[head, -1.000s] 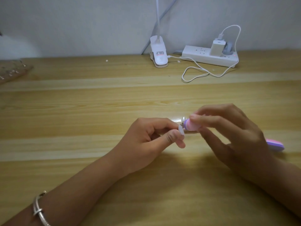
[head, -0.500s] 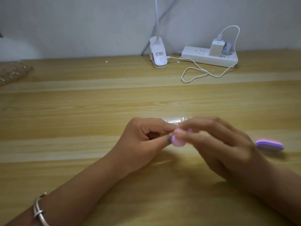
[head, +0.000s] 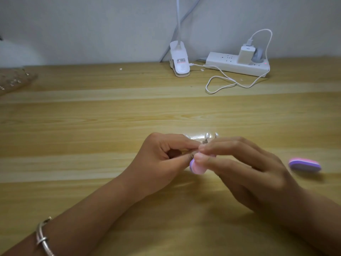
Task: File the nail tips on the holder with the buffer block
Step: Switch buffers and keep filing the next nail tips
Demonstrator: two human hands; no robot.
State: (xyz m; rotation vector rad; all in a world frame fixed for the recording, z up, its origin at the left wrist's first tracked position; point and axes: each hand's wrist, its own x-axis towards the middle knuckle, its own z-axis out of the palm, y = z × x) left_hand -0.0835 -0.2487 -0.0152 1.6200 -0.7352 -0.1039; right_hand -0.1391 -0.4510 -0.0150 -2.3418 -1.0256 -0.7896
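Note:
Over the middle of the wooden table, my left hand (head: pixel 162 159) pinches the clear nail-tip holder (head: pixel 205 139) between thumb and forefinger. Only a few clear tips show above my fingers; the rest of the holder is hidden. My right hand (head: pixel 239 169) grips a small pink and purple buffer block (head: pixel 196 168) with thumb and fingers. The block's end sits right against my left thumb, where the held tip is covered.
A second pink and purple buffer block (head: pixel 304 164) lies on the table to the right of my right hand. At the back stand a white clip lamp base (head: pixel 180 60), a power strip (head: pixel 236 66) with a charger, and a looped white cable (head: pixel 221 85).
My right hand has drawn the buffer block down and to the left, from above my left thumb to below its tip. My left hand has stayed nearly still.

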